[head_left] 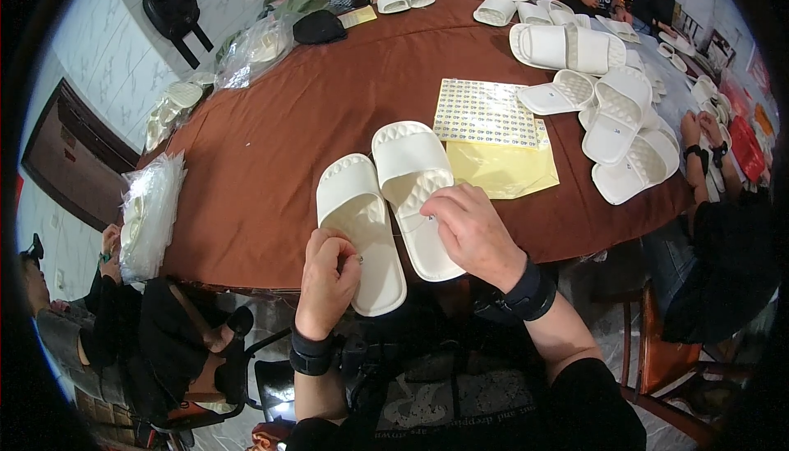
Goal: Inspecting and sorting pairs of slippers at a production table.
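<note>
Two white slippers lie side by side at the table's near edge, toes pointing away from me. My left hand (329, 274) is closed beside the heel half of the left slipper (378, 274), thumb and finger pinched over its edge; a tiny speck shows at the fingertips, too small to name. Over the insole of the right slipper (407, 151) is my right hand (472, 225), its fingers curled and pinched close to a small dark mark. Whether anything is between those fingers is hidden. Right of the slippers, a printed sticker sheet (481, 111) overlaps a yellow backing sheet (501, 170).
Several white slippers (620, 114) are piled at the right on the brown tablecloth (288, 114). Bagged slippers (152, 217) stand at the left edge, near a seated person (123, 344). A black cap (319, 27) lies at the back. Other people sit around the table.
</note>
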`<state>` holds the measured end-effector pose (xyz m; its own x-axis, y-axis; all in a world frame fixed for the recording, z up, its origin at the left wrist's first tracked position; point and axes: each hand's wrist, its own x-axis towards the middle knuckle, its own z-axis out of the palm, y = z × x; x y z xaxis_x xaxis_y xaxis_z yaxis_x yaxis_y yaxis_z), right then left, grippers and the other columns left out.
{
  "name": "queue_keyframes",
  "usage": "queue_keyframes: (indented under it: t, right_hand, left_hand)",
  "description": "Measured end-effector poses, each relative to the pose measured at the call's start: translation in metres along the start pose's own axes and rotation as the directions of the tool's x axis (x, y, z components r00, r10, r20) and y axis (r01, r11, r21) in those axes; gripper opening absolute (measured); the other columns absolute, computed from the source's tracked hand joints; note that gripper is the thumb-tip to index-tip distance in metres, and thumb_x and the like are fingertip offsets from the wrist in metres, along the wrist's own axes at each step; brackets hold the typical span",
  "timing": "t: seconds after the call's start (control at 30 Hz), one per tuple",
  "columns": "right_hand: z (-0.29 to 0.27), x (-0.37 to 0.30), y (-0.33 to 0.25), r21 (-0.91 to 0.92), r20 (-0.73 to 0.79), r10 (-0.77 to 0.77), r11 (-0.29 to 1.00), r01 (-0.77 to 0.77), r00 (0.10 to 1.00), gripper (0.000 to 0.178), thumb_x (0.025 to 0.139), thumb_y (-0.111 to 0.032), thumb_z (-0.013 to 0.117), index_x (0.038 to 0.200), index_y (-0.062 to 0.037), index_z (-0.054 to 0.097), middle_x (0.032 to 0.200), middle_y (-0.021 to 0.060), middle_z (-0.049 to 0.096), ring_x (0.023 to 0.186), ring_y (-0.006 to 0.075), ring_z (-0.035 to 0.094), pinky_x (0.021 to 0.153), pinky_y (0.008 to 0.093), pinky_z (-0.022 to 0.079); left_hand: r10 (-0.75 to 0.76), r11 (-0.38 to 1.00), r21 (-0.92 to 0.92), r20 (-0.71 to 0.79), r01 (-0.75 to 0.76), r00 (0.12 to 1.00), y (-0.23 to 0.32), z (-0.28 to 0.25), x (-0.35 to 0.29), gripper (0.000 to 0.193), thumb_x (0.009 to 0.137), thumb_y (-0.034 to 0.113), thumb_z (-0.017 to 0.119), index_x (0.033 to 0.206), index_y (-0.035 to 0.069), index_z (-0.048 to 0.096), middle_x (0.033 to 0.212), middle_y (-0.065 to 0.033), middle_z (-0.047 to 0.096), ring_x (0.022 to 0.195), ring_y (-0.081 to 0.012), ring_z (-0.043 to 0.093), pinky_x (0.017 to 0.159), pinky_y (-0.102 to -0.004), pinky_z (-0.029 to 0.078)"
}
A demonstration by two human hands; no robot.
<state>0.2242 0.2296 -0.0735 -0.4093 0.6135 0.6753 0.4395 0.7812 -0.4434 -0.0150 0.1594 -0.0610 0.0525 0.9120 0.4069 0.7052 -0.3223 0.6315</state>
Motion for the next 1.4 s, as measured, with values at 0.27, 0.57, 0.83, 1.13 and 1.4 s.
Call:
queue_keyframes:
  t: [0.27, 0.57, 0.83, 1.13, 1.4]
  right_hand:
    - [0.000, 0.000, 0.000, -0.005, 0.007, 0.004, 1.000, -0.004, 1.000, 0.021, 0.080, 0.004, 0.058, 0.100, -0.0033, 0.062, 0.098, 0.0104, 0.060, 0.096, 0.0297, 0.056, 0.086, 0.0403, 0.044]
    - [-0.001, 0.000, 0.000, -0.002, 0.015, 0.012, 1.000, -0.012, 1.000, 0.021, 0.080, 0.004, 0.058, 0.099, -0.0031, 0.061, 0.098, 0.0108, 0.059, 0.096, 0.0304, 0.056, 0.086, 0.0406, 0.044]
    - [0.000, 0.000, 0.000, 0.002, 0.005, 0.005, 1.000, -0.005, 1.000, 0.021, 0.080, 0.004, 0.058, 0.099, -0.0033, 0.062, 0.098, 0.0106, 0.060, 0.095, 0.0302, 0.056, 0.085, 0.0403, 0.044]
    - [0.000, 0.000, 0.000, -0.006, -0.011, -0.004, 1.000, 0.004, 1.000, 0.020, 0.080, 0.004, 0.058, 0.098, -0.0031, 0.062, 0.097, 0.0104, 0.060, 0.094, 0.0298, 0.056, 0.085, 0.0399, 0.043]
    - [-0.001, 0.000, -0.001, -0.008, -0.008, -0.010, 1.000, 0.010, 1.000, 0.019, 0.080, 0.003, 0.057, 0.098, -0.0037, 0.062, 0.095, 0.0093, 0.059, 0.093, 0.0291, 0.055, 0.083, 0.0391, 0.043]
  left_hand:
    - [-0.030, 1.000, 0.007, -0.015, 0.030, 0.999, 0.006, 0.000, 0.002, 0.012, 0.080, -0.006, 0.060, 0.089, 0.000, 0.055, 0.090, -0.0121, 0.052, 0.080, -0.0268, 0.054, 0.072, -0.0334, 0.047]
    - [-0.035, 0.999, 0.007, -0.021, 0.035, 0.999, 0.006, -0.001, 0.002, 0.010, 0.081, -0.005, 0.061, 0.089, -0.001, 0.056, 0.090, -0.0089, 0.053, 0.074, -0.0180, 0.053, 0.067, -0.0286, 0.045]
    - [-0.025, 0.999, -0.030, -0.037, 0.023, 0.999, 0.006, 0.000, 0.002, 0.010, 0.079, -0.006, 0.060, 0.088, -0.002, 0.059, 0.091, -0.0123, 0.056, 0.078, -0.0264, 0.058, 0.070, -0.0331, 0.048]
    - [-0.015, 1.000, 0.021, -0.070, 0.017, 0.997, 0.010, -0.004, -0.001, 0.011, 0.082, -0.009, 0.058, 0.091, -0.003, 0.060, 0.098, -0.0137, 0.060, 0.083, -0.0294, 0.062, 0.074, -0.0334, 0.051]
    - [0.102, 0.972, 0.212, -0.012, -0.097, 0.995, 0.024, -0.005, -0.030, 0.029, 0.082, -0.009, 0.058, 0.109, -0.004, 0.065, 0.120, -0.0199, 0.059, 0.106, -0.0357, 0.061, 0.092, -0.0388, 0.051]
